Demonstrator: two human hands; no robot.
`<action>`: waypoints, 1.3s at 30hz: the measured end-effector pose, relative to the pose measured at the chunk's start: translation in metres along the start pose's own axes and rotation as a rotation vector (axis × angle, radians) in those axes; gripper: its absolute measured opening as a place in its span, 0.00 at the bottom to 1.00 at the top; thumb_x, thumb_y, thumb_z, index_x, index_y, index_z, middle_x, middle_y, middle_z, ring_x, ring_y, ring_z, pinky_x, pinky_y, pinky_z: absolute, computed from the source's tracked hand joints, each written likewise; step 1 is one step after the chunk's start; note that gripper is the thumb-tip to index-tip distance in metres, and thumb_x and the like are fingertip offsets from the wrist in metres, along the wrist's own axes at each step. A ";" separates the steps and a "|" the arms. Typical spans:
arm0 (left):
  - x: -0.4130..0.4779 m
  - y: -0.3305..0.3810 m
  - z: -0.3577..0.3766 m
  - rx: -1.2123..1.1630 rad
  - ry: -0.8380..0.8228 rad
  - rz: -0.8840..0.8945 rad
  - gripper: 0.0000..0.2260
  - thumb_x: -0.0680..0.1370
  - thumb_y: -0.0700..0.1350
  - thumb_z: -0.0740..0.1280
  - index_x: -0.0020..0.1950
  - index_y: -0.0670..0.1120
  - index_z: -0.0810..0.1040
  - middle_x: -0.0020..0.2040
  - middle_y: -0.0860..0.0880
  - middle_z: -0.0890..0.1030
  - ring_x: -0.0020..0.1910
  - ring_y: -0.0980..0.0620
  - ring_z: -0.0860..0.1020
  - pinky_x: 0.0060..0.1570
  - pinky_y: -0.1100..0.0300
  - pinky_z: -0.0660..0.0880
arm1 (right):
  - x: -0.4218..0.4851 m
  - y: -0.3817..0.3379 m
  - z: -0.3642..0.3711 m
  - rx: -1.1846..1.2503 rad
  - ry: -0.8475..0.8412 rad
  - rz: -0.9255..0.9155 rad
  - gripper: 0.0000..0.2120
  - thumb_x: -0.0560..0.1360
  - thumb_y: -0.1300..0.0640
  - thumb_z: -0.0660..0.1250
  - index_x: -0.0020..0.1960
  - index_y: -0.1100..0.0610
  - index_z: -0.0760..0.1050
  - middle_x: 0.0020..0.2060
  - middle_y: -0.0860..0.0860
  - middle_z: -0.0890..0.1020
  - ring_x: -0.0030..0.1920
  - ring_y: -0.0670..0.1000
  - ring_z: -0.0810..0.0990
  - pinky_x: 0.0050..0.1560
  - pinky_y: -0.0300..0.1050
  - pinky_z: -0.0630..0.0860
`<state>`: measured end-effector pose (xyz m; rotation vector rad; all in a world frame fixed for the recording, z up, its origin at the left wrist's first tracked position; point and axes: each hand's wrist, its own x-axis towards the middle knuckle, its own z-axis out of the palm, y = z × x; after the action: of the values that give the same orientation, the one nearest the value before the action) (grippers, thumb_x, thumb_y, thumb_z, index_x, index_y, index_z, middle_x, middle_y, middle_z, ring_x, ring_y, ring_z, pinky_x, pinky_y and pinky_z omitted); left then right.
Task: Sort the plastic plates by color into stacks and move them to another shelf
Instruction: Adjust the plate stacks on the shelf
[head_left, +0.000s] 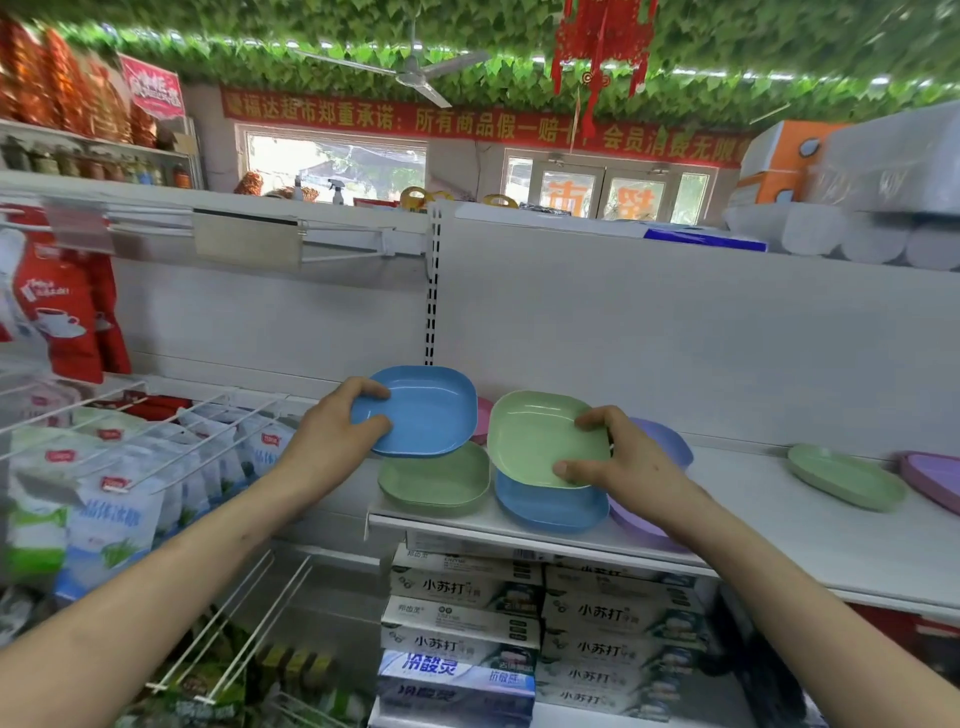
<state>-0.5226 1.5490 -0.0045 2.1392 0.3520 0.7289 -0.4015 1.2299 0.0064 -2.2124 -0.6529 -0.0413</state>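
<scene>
Blue plate in hand (428, 410): it is up in the air, just over the lying green plate (436, 480) on the shelf (779, 525). I think it belongs further right. Keep it flat and go slowly.
Green plate in hand (537, 436): it is up over the lying blue plate (550, 504). I think it belongs on the left. Let one plate pass above the other so they do not bump.
Left hand (340, 434): fingers curl over the far rim and the thumb presses the near rim. Its plate sticks out to the right.
Right hand (621, 460): the same pinch. Its plate sticks out to the left.
</scene>
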 end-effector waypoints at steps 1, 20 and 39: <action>0.000 -0.001 -0.002 -0.007 0.012 -0.008 0.12 0.79 0.44 0.69 0.61 0.57 0.76 0.60 0.51 0.77 0.56 0.48 0.77 0.50 0.55 0.72 | 0.003 -0.004 0.007 -0.019 -0.010 -0.008 0.29 0.70 0.46 0.79 0.66 0.46 0.70 0.61 0.44 0.76 0.59 0.47 0.75 0.53 0.41 0.73; -0.044 -0.078 -0.111 -0.003 0.223 -0.175 0.11 0.80 0.44 0.68 0.61 0.56 0.77 0.60 0.51 0.76 0.50 0.49 0.77 0.46 0.52 0.72 | 0.042 -0.076 0.093 -0.619 -0.329 -0.073 0.34 0.70 0.30 0.71 0.69 0.47 0.76 0.63 0.48 0.81 0.61 0.53 0.79 0.62 0.54 0.76; -0.010 0.021 0.012 -0.001 -0.028 -0.024 0.14 0.77 0.43 0.70 0.61 0.55 0.78 0.60 0.52 0.78 0.56 0.49 0.77 0.54 0.56 0.74 | 0.019 -0.012 0.004 -0.298 0.011 0.017 0.13 0.75 0.37 0.68 0.54 0.44 0.81 0.44 0.45 0.83 0.44 0.48 0.80 0.45 0.45 0.75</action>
<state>-0.5230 1.5235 0.0027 2.1387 0.3623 0.6846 -0.3914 1.2480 0.0167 -2.5008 -0.6567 -0.1505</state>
